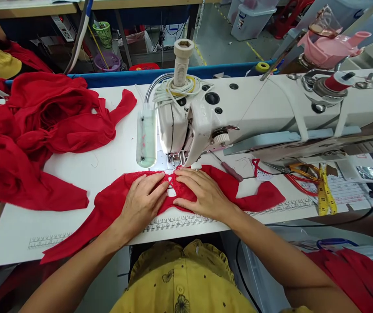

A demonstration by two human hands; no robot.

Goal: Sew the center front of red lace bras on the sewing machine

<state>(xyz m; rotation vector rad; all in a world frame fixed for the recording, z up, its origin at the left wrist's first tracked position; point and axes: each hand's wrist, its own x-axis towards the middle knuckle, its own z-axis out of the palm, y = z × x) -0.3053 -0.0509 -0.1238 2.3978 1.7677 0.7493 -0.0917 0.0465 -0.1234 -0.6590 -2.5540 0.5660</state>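
The red garment piece (111, 198), soft cloth with an openwork lace centre, lies on the white worktop (108, 167), directly in front of the presser foot (173, 159). The left hand (143, 195) and right hand (204, 191) rest palm-down on it, one each side of the lace, fingers extended and slightly spread. The sewing machine (258, 104) has a smooth white casing. A printed ruler scale (169, 224) follows the worktop's near edge. Beyond lie grey floor (214, 34) and a translucent plastic bin (253, 21). Bare surface separates the crumpled red fabric heap (59, 126), left, from the machine; orange-handled scissors (303, 169) and yellow tape measure (325, 195) occupy the right.
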